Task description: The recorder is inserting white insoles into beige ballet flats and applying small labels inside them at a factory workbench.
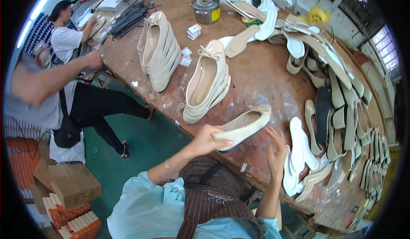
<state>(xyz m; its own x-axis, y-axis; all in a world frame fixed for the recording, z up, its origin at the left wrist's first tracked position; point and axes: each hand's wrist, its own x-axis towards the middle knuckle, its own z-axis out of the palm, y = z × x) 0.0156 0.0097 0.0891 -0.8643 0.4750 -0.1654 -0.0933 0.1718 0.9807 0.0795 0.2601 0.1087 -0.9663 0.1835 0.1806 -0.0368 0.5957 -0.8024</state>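
A single beige ballet flat (pixel 242 124) with a small bow at its toe is held by the heel in my left hand (pixel 204 141), above the table's near edge. My right hand (pixel 276 147) is beside the shoe's toe, fingers spread and holding nothing. Just beyond stands a stack of matching beige flats (pixel 206 83), nested one in another. Farther left is a second stack of beige flats (pixel 161 53). White insoles (pixel 294 158) lie in a pile to the right of my right hand.
Rows of beige shoes (pixel 337 128) and more insoles (pixel 245 40) cover the table's right and far side. A metal can (pixel 206 10) and a bundle of dark strips (pixel 132 20) stand farther back. To the left, a person (pixel 47 85) leans on the table's edge; cardboard boxes (pixel 72 183) sit on the floor.
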